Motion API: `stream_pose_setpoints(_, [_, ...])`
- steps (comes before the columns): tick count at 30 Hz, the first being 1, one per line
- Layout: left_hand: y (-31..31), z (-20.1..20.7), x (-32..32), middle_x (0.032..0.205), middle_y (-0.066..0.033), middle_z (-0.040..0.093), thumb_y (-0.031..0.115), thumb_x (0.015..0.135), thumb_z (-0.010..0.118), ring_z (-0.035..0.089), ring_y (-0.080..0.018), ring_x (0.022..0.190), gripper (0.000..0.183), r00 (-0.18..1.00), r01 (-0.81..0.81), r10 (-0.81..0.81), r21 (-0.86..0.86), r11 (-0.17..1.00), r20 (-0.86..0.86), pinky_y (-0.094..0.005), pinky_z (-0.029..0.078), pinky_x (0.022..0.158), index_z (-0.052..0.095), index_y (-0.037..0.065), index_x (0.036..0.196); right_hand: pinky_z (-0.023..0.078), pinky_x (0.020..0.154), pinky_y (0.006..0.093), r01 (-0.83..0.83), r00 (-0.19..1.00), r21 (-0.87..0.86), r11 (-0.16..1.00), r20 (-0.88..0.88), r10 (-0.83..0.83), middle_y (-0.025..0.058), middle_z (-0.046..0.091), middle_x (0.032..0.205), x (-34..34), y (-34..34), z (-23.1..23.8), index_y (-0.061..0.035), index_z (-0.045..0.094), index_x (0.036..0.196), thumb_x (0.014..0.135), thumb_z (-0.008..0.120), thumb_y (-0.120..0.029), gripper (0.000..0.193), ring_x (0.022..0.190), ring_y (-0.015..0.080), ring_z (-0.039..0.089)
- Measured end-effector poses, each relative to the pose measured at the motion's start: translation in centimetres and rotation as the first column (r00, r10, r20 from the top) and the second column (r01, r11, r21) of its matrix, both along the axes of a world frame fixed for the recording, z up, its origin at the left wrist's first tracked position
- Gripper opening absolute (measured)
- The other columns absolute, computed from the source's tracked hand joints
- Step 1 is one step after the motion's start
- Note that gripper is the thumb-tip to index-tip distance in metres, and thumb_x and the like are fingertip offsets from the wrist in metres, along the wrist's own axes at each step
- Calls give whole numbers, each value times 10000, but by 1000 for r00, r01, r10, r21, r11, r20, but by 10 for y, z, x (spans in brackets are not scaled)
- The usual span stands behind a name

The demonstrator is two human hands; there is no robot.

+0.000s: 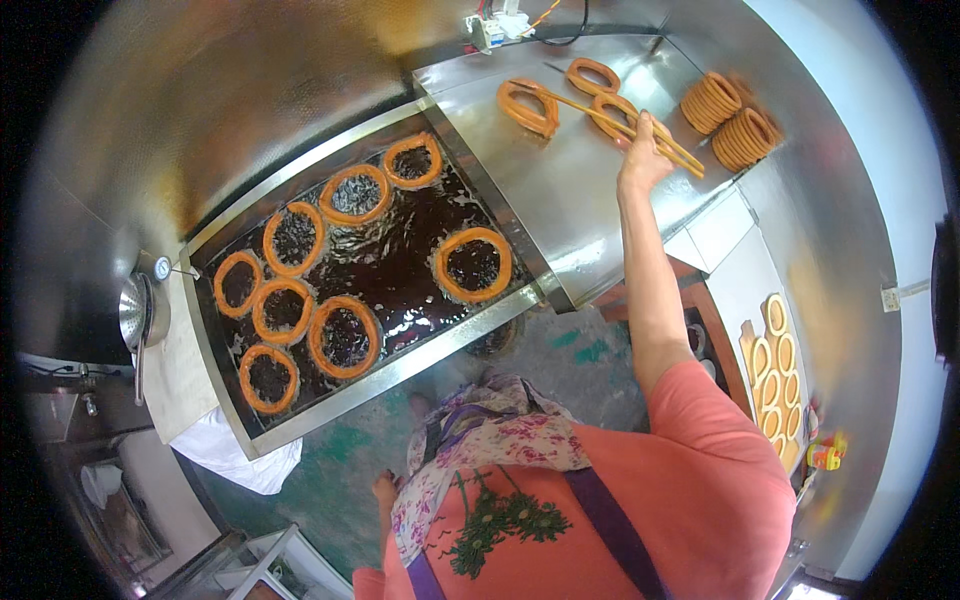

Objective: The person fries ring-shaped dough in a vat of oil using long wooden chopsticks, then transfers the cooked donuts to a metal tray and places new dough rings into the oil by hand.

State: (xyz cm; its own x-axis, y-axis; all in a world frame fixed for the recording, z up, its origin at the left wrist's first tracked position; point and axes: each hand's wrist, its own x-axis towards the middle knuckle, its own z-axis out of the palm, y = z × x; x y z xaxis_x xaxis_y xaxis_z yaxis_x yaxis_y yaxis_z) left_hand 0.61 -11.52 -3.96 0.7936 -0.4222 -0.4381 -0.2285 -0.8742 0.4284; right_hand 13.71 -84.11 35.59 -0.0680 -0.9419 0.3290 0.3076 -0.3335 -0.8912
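My right hand [643, 160] reaches out over the steel counter, closed on a pair of long wooden chopsticks [585, 107]. The chopstick tips lie over a fried dough ring [506, 105], touching or just above it; I cannot tell which. Beside it, a second fried ring [575, 72] rests farther back, and another ring [602, 100] sits partly under the chopsticks and hand. My left hand [384, 490] hangs low beside my apron [500, 430], its fingers too small and hidden to read. Several dough rings [441, 265] float in the dark oil [410, 240] of the fryer [400, 371].
Two stacks of fried rings [708, 103] stand against the right wall. Pale uncooked rings [787, 355] lie on a board at the right. A round thermometer [162, 268] is at the fryer's left edge, near a perforated metal strainer [132, 310]. White cloth [245, 460] drapes over the near-left corner.
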Motion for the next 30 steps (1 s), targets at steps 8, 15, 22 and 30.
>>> stream_pose_setpoints(8, [-12, -3, -33, 985, -134, 578, 157, 828, 556, 592, -242, 742, 227, 318, -914, 717, -1, 405, -621, -358, 494, 514, 580, 1, 991, 526, 493, 267, -453, 855, -71, 889, -318, 410, 96, 655, 829, 59, 104, -9, -2, 659, 905, 849, 631, -151, 161, 697, 162, 633])
stream_pose_setpoints(15, [-9, 9, -43, 1056, -148, 558, 148, 843, 539, 589, -261, 786, 293, 194, -980, 726, -100, 171, -660, -377, 510, 522, 557, -26, 1079, 482, 614, 357, -700, 535, -328, 634, -829, 162, 115, 648, 702, 138, 102, -86, -64, 677, 899, 826, 639, -266, 219, 641, 255, 629])
stream_pose_setpoints(22, [20, -14, -56, 959, -149, 570, 149, 843, 519, 599, -262, 758, 272, -97, -995, 714, 77, -60, -694, -397, 521, 522, 559, -55, 1017, 487, 625, 356, -790, 314, -192, 582, -942, 116, 133, 648, 713, 148, 117, -81, -63, 676, 857, 823, 628, -281, 225, 665, 273, 633])
stream_pose_setpoints(30, [13, 13, -19, 974, -153, 578, 167, 849, 546, 603, -263, 766, 305, 36, -999, 725, -16, 34, -688, -382, 519, 536, 563, -47, 1065, 487, 574, 307, -783, 312, -125, 609, -926, 211, 85, 665, 691, 141, 135, -71, -17, 673, 848, 816, 655, -231, 217, 630, 142, 619])
